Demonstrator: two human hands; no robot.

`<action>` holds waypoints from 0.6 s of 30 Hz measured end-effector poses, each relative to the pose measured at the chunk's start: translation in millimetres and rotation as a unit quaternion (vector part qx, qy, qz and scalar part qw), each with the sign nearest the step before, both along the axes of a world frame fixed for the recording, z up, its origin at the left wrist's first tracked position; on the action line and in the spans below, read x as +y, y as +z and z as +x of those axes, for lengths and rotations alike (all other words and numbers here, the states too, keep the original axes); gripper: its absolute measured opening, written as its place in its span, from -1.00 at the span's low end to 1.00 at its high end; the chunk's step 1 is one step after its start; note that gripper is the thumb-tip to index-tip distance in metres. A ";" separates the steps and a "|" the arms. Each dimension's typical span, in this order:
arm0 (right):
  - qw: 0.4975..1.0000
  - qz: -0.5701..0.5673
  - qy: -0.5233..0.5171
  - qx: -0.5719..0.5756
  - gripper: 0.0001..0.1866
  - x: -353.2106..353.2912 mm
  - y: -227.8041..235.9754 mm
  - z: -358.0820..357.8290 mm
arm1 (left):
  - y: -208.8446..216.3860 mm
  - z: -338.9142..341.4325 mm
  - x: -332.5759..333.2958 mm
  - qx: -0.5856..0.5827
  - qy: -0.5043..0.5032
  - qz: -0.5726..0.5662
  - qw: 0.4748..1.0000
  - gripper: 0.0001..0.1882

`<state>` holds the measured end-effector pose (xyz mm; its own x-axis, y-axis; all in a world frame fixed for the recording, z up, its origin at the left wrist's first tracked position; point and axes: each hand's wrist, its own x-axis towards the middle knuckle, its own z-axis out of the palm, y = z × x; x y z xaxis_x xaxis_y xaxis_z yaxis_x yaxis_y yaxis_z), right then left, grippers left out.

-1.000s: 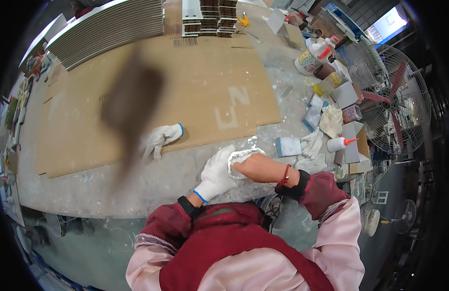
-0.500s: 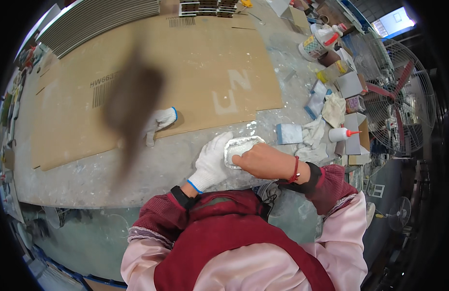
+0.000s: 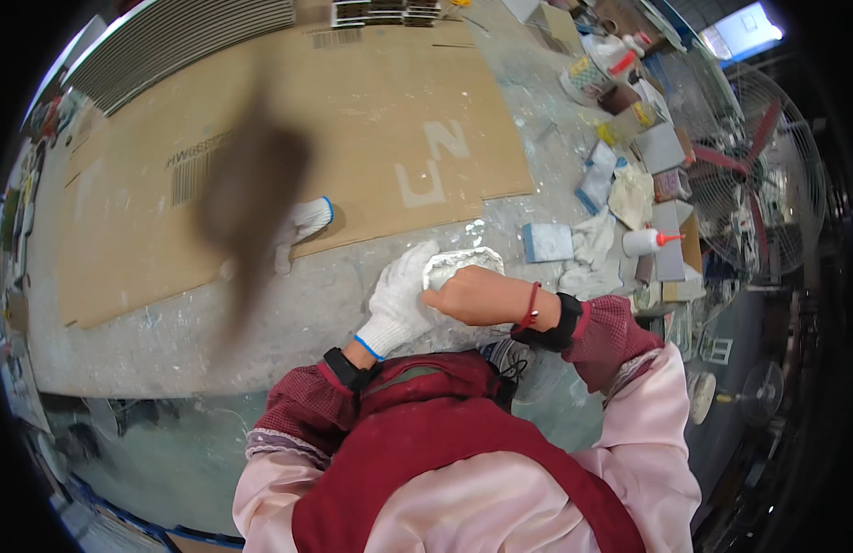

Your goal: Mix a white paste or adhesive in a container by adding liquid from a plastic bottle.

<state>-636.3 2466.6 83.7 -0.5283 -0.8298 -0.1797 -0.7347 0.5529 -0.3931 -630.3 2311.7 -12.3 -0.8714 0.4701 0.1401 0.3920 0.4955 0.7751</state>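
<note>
A small tub [image 3: 485,257] with a white-crusted rim and a pale inside sits near the front edge of the worktable. My left hand [image 3: 399,295], in a white knitted glove with a blue cuff edge, grips its left side. My bare right hand [image 3: 479,296] is closed in a fist over the tub's near part and hides much of the inside. Whatever those fingers hold cannot be made out. A loose white glove [image 3: 310,219] lies on the cardboard sheet [image 3: 353,129] beyond my left hand, partly behind a dark blur.
To the right are a blue-and-white block [image 3: 547,242], a crumpled white cloth [image 3: 592,247], a white bottle with a red tip [image 3: 641,242] and open boxes. A caged fan [image 3: 745,170] stands past them. Stacked corrugated sheets [image 3: 182,41] lie at the far left.
My right hand has shifted left over the tub, with its wrist and forearm following. My left hand keeps its grip. The whole view has moved slightly.
</note>
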 end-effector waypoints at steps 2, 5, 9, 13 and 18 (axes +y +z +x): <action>1.000 0.005 -0.002 -0.010 -0.89 10.7 6.5 -0.1 | 7.4 8.6 5.7 0.001 0.010 0.002 1.000 -0.07; 1.000 0.015 -0.019 -0.015 -0.89 17.2 34.7 -15.6 | 13.6 3.8 8.0 -0.002 0.024 0.002 1.000 -0.03; 0.998 0.051 -0.024 0.010 -0.90 13.5 71.2 -23.8 | 12.8 7.5 1.0 -0.007 0.025 -0.003 1.000 0.02; 0.999 0.015 -0.022 0.024 -0.82 15.7 47.6 -17.2 | 13.9 5.3 7.0 -0.028 0.025 -0.020 0.999 0.01; 0.999 0.028 -0.024 0.018 -0.83 7.9 35.0 -12.1 | 9.4 4.9 5.0 -0.024 0.014 -0.006 1.000 0.01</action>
